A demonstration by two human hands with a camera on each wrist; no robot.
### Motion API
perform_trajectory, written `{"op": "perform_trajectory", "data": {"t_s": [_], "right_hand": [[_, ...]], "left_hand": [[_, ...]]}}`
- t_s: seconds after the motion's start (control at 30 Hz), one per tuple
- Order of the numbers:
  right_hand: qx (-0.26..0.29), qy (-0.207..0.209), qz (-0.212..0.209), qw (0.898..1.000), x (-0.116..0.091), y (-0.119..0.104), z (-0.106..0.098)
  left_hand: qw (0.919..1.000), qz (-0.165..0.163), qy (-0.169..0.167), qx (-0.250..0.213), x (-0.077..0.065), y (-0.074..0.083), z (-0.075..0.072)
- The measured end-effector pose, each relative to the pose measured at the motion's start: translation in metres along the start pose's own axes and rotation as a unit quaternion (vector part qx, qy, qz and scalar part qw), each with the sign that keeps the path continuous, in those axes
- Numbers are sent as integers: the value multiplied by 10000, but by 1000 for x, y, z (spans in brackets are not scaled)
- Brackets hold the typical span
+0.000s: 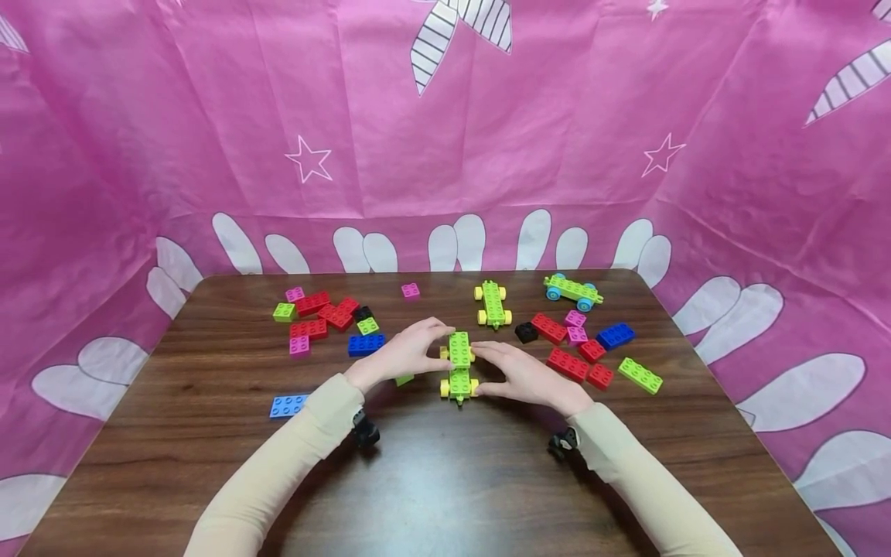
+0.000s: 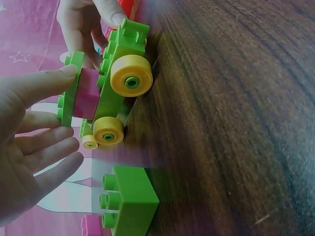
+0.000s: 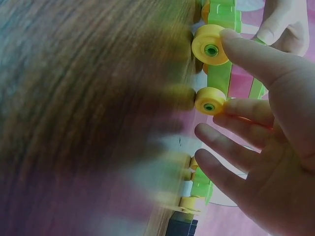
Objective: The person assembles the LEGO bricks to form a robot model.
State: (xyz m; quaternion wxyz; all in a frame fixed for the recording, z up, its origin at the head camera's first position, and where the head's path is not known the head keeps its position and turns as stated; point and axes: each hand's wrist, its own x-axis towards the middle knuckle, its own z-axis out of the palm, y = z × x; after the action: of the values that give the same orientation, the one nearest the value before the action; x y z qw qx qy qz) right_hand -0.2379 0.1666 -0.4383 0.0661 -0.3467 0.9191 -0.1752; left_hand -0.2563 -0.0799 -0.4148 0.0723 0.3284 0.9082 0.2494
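In the head view a green toy car base with yellow wheels stands on the table between both hands. A flat green brick sits above it, with a pink brick between them in the left wrist view. My left hand pinches the green brick's edges between thumb and forefinger, other fingers extended. From the other side, my right hand holds the car base at its yellow wheels, thumb tip on the near wheel and forefinger at the far wheel.
Behind stand a second yellow-wheeled car base and a blue-wheeled one. Loose red, pink, blue, black and green bricks lie left and right. A small green brick is near my left hand; a light blue brick lies by the left sleeve.
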Motion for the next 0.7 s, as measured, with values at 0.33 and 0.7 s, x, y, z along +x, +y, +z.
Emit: {"op": "perform_trajectory", "data": {"t_s": [0.33, 0.7], "right_hand": [[26, -59, 19, 10000, 0, 0, 1], [56, -82, 29, 9999, 0, 1, 0]], "left_hand": [[10000, -41, -4, -74, -1, 2, -3], [9998, 53, 154, -71, -4, -3, -6]]}}
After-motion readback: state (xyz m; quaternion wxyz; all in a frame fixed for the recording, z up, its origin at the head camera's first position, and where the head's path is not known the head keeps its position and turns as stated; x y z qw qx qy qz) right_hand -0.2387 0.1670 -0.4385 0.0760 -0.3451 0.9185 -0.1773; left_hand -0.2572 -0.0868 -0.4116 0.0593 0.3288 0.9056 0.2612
